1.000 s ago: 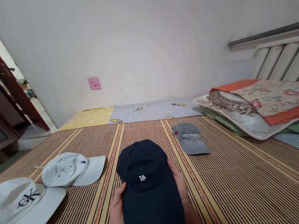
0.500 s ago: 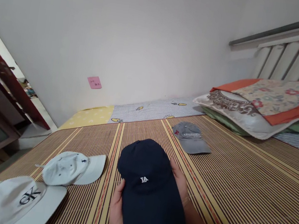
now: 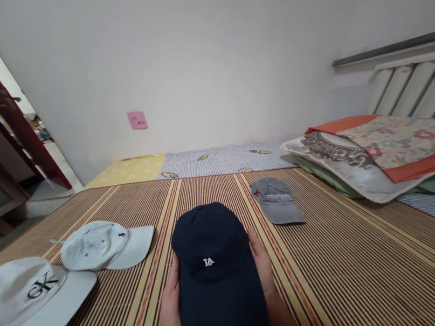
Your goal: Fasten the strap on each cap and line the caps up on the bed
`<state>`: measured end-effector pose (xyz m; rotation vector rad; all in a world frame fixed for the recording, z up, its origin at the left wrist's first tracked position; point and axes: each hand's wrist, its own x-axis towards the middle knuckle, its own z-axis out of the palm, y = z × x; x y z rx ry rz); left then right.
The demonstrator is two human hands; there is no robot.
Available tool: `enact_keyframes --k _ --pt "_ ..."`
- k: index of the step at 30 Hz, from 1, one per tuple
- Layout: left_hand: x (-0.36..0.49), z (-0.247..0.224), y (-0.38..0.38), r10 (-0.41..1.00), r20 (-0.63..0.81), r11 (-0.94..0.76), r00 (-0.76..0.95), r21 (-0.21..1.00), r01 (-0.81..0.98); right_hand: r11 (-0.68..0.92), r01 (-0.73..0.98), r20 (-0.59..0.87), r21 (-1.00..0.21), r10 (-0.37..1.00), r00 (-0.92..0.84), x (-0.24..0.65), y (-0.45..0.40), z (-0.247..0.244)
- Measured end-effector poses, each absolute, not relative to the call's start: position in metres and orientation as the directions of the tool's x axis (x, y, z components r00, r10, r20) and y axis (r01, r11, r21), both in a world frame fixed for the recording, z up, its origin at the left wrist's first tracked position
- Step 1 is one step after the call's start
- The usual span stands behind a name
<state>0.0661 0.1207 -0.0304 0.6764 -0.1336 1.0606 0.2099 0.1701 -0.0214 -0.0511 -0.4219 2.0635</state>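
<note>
A navy baseball cap [image 3: 217, 272] with a small white LA on its front is held up near the bottom middle, its brim toward me. White lettering, "BELIEVE IN YOURSELF", runs along the brim's edge. My left hand [image 3: 171, 308] grips the cap's left side, thumb along the edge. On the opposite side my right hand [image 3: 264, 271] is closed on it, with most fingers hidden beneath. To the left lie a pale cap [image 3: 96, 246] with a small dark emblem and a white cap [image 3: 6, 289] with large dark letters. Farther back rests a grey cap [image 3: 277, 200].
A striped bamboo mat [image 3: 348, 270] covers the bed. Stacked pillows [image 3: 360, 160] with an orange floral cover sit at the back right, below a radiator [image 3: 425, 85]. A pink note [image 3: 137, 120] is stuck to the wall. At far left stands a doorway with a dark red frame [image 3: 13, 105].
The navy cap has tilted slightly, so more of the brim lettering shows. My left thumb has shifted a little up along its side. The other caps stay where they were.
</note>
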Motion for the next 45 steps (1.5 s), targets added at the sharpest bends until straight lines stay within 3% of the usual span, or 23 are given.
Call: enact_keyframes --k 4,6,9,13,20,25,28,33,36,41,45 --pt "0.07 -0.01 0.114 0.701 0.492 0.31 0.516 0.442 -0.842 -0.447 -0.842 0.149 -0.3 0.85 -0.505 0.213 0.176 -0.023" --pt "0.071 -0.007 0.113 0.713 0.454 0.328 0.535 0.459 -0.826 -0.456 -0.844 0.127 -0.283 0.854 -0.504 0.214 0.178 -0.024" --pt "0.07 -0.017 0.114 0.852 0.212 0.32 0.479 0.514 -0.796 -0.492 -0.825 0.115 -0.278 0.836 -0.537 0.215 0.178 -0.022" --pt "0.065 -0.039 0.119 0.965 -0.145 0.262 0.218 0.511 -0.819 -0.501 -0.816 0.092 -0.288 0.834 -0.545 0.216 0.175 -0.019" --pt "0.068 -0.032 0.122 0.942 -0.297 0.281 0.155 0.446 -0.85 -0.363 -0.866 0.04 -0.344 0.916 -0.4 0.231 0.181 -0.02" --pt "0.082 -0.018 0.118 0.858 -0.498 0.348 0.123 0.391 -0.852 -0.363 -0.863 -0.037 -0.352 0.926 -0.375 0.245 0.185 -0.015" --pt "0.086 -0.017 0.118 0.839 -0.54 0.324 0.069 0.392 -0.861 -0.359 -0.853 -0.045 -0.378 0.928 -0.371 0.251 0.187 -0.015" --pt "0.084 -0.022 0.122 0.842 -0.539 0.282 0.01 0.424 -0.861 -0.265 -0.847 -0.014 -0.46 0.956 -0.292 0.252 0.196 -0.028" --pt "0.076 -0.031 0.126 0.885 -0.466 0.239 0.017 0.421 -0.875 -0.202 -0.797 0.047 -0.569 0.96 -0.277 0.247 0.202 -0.035" --pt "0.05 -0.057 0.136 0.993 -0.093 0.112 0.079 0.434 -0.894 -0.238 -0.687 0.071 -0.687 0.918 -0.39 0.238 0.205 -0.042" --pt "0.027 -0.065 0.142 0.942 0.264 0.085 0.207 0.408 -0.909 -0.274 -0.587 0.04 -0.761 0.885 -0.465 0.238 0.2 -0.046"
